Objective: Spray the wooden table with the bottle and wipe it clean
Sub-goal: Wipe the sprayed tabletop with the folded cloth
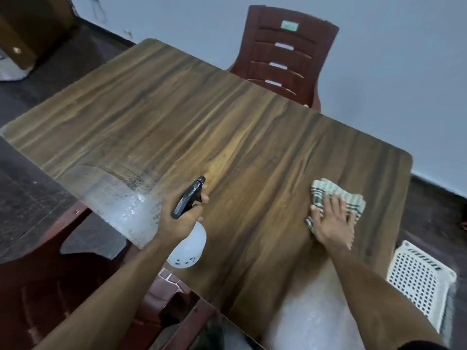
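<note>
- Bottle (187,248) sits gripped in the left hand (177,218), nozzle forward over the wooden table (227,122), ready for spraying.
- Right hand (333,223) lies spread, pressing the cloth (328,190) flat for wiping.

Domestic dining room: a wooden table (202,117) with a maroon plastic chair (285,56) at 12 o'clock, a white plastic stool (419,281) at 4 o'clock, dark tiled floor (27,198), plain wall (391,72).
</note>
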